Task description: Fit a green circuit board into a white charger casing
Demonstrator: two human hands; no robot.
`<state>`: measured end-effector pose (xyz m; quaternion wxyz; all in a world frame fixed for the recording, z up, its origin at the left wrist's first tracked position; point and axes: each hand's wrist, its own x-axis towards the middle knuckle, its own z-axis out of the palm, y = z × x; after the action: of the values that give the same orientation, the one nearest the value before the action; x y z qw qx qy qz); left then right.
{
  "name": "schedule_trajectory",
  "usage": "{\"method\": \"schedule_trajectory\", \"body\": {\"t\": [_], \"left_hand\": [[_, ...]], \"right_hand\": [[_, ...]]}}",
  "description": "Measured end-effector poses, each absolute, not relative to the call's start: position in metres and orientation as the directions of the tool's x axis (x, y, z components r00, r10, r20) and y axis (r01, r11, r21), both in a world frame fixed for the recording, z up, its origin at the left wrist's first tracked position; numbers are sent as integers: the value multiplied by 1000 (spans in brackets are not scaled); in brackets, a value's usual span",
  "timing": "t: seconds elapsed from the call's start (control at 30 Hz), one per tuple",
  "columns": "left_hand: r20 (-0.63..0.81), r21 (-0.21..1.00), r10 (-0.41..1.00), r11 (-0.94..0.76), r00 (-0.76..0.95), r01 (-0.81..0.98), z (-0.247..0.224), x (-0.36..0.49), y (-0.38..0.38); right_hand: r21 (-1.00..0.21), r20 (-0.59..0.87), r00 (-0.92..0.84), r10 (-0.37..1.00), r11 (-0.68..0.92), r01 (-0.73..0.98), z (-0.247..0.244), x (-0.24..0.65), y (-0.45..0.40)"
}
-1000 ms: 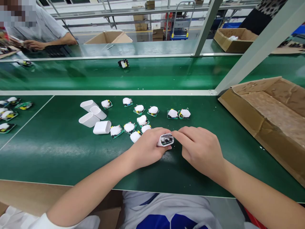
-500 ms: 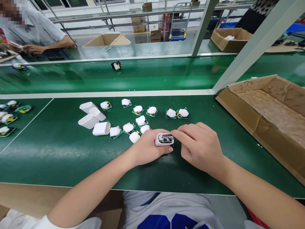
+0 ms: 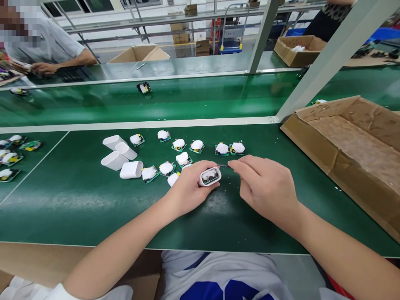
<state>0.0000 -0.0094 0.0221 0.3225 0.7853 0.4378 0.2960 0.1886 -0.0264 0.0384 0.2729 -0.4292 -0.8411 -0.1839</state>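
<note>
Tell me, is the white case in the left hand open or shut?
Open: the white case in the left hand has an uncovered end, with parts showing inside.

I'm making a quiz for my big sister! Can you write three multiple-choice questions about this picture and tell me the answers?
1. What is the left hand doing?
A. Lying flat with nothing in it
B. Holding a white casing
C. Lifting a cardboard flap

2. Where on the green conveyor belt is the cardboard box?
A. Right of the right hand
B. Left of the left hand
C. Between the hands

3. How many loose white casings lie together left of the hands?
A. Two
B. Three
C. Four

Answers:
1. B, because the fingers wrap around the casing.
2. A, because the box sits at the belt's right side.
3. C, because four lie in one group.
</note>
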Motion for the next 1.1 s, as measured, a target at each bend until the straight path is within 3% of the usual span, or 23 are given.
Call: {"method": "schedule_trajectory", "body": {"t": [1.1], "left_hand": [[232,674,863,-475,449,565,21,-1,-9]], "right_hand": [[126,514,-511,689,528,840,27,182,-28]]}}
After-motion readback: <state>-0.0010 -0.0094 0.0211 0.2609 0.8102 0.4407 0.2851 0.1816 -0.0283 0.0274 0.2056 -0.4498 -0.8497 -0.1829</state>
